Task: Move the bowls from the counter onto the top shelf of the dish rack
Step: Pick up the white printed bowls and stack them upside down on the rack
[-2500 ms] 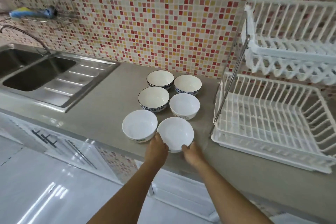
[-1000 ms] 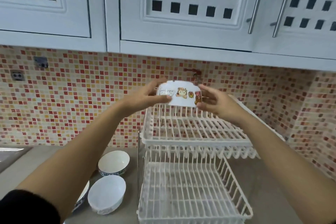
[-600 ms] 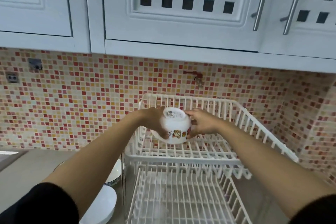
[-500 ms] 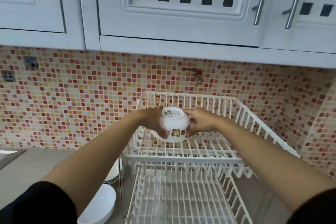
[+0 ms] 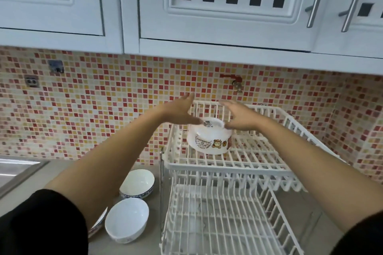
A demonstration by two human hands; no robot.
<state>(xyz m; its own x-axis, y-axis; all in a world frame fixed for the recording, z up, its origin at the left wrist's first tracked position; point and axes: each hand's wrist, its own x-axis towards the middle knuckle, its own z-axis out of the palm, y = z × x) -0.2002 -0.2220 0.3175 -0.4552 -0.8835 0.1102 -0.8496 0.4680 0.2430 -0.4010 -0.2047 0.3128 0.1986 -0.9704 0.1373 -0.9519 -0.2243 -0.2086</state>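
One bowl (image 5: 209, 138) sitting upside down on top shelf (image 5: 255, 152) of dish rack (image 5: 228, 203), at rear left, cartoon print facing camera. Left hand (image 5: 177, 113) and right hand (image 5: 238, 117) hovering at either side of upturned base, fingers (image 5: 228, 104) spread and released, grasping nothing; thumbs possibly brushing foot ring, cannot tell. Three more bowls showing on counter (image 5: 41, 180) beside rack: blue-rimmed bowl (image 5: 137, 183), plain white bowl (image 5: 126, 220), third bowl (image 5: 97, 225) mostly hidden behind left forearm. Judging as glazed ceramic: rigid, slick, chippable, moderately heavy. Advising two-sided hold on outer wall beneath rim, setting down gently on wires.
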